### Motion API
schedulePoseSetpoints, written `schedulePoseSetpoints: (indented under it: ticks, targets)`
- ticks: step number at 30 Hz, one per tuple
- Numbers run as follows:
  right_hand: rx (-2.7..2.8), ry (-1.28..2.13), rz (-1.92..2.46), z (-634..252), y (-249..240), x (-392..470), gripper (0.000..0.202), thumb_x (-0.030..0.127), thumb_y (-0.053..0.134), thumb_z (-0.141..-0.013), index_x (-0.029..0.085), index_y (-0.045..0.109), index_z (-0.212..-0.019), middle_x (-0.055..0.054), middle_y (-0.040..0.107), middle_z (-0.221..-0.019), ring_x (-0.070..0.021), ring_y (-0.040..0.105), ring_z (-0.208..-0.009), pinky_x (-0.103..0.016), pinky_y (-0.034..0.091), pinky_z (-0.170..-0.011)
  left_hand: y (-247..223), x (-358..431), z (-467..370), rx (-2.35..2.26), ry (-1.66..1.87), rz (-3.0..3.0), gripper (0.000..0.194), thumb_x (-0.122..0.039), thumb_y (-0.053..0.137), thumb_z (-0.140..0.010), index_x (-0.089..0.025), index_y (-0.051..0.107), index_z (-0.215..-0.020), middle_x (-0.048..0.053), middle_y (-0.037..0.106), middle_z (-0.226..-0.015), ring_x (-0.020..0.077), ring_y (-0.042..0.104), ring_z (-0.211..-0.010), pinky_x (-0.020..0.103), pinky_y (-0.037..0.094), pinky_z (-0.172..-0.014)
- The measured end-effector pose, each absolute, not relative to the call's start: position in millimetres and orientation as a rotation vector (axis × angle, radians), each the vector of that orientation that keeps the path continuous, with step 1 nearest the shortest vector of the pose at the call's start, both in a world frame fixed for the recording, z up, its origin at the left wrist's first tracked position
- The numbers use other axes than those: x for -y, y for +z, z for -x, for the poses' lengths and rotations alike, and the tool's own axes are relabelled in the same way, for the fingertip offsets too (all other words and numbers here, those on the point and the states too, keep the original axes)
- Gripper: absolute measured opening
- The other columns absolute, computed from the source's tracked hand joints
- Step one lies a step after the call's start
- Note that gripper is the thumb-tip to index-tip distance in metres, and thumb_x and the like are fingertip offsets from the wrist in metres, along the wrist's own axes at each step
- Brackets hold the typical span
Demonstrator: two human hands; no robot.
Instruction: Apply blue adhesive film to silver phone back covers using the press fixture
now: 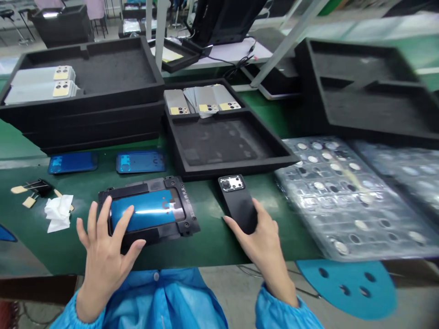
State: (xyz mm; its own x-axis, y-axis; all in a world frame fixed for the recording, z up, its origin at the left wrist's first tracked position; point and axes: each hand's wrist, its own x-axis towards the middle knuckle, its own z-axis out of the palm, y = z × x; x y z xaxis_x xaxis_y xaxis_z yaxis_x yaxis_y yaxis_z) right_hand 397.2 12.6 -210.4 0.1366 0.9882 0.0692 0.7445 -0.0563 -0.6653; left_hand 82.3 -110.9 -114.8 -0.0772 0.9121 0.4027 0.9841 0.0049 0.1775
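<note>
Your left hand [106,256] is spread over the black frame [192,220], gripping nothing; fingertip contact is unclear. Your right hand [263,242], partly closed, holds the dark panel [238,203], its lower end hidden. Work appears part-done: blue film [147,214] lies framed beneath your left hand; the panel is outside. 2 blue pieces [73,162] lie beyond.

I cannot see all of the lower end of the black phone cover [240,205], because the right fingers [263,215] hide part of it, and the pale marks [187,201] on the black frame [191,225] are too small for me to read. My view's right edge cuts the blurred far clear tray [404,171], and its top edge cuts the monitor [226,20].
</note>
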Motion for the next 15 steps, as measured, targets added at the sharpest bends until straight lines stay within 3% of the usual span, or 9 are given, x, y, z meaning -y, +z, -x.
schedulePoseSetpoints:
  ticks: [5,9,12,15]
  targets:
    - [1.538,0.525,1.852,-396.1,-211.5,-8.9,0.084,0.070,0.067,-0.077,0.020,0.050,-0.143,-0.018,0.061,-0.138,-0.0414,0.058,-0.127,-0.064,0.041,-0.110,-105.9,110.0,-92.5,2.051,-0.861,2.066,0.049,-0.035,0.055,-0.100,-0.027,0.051,-0.148,0.006,0.024,-0.169,0.0284,0.013,-0.157,0.046,-0.001,-0.126]
    - [1.462,0.464,1.816,-396.8,-200.4,-4.4,0.078,0.066,0.070,-0.079,0.019,0.054,-0.140,-0.017,0.063,-0.135,-0.0407,0.059,-0.126,-0.064,0.043,-0.109,-101.6,109.9,-100.5,1.935,-1.099,2.149,0.064,-0.018,0.065,-0.093,-0.033,0.046,-0.151,-0.001,0.024,-0.169,0.0251,0.020,-0.156,0.042,0.014,-0.128]
    - [1.484,0.365,1.671,-384.1,-180.1,13.3,0.073,0.055,0.076,-0.081,0.019,0.054,-0.141,-0.016,0.062,-0.135,-0.0386,0.060,-0.125,-0.064,0.044,-0.110,-101.2,115.3,-111.6,1.930,-1.406,2.157,0.068,-0.013,0.070,-0.089,-0.031,0.048,-0.150,0.002,0.036,-0.164,0.0239,0.035,-0.150,0.036,0.031,-0.124]
    - [1.629,0.346,1.364,-355.6,-155.7,46.1,0.078,0.033,0.082,-0.082,0.024,0.046,-0.150,-0.014,0.061,-0.138,-0.0351,0.062,-0.125,-0.057,0.051,-0.107,-98.4,120.9,-133.0,2.116,-2.082,2.121,0.074,-0.024,0.069,-0.093,-0.037,0.033,-0.156,0.007,0.056,-0.149,0.0227,0.062,-0.128,0.035,0.055,-0.105]
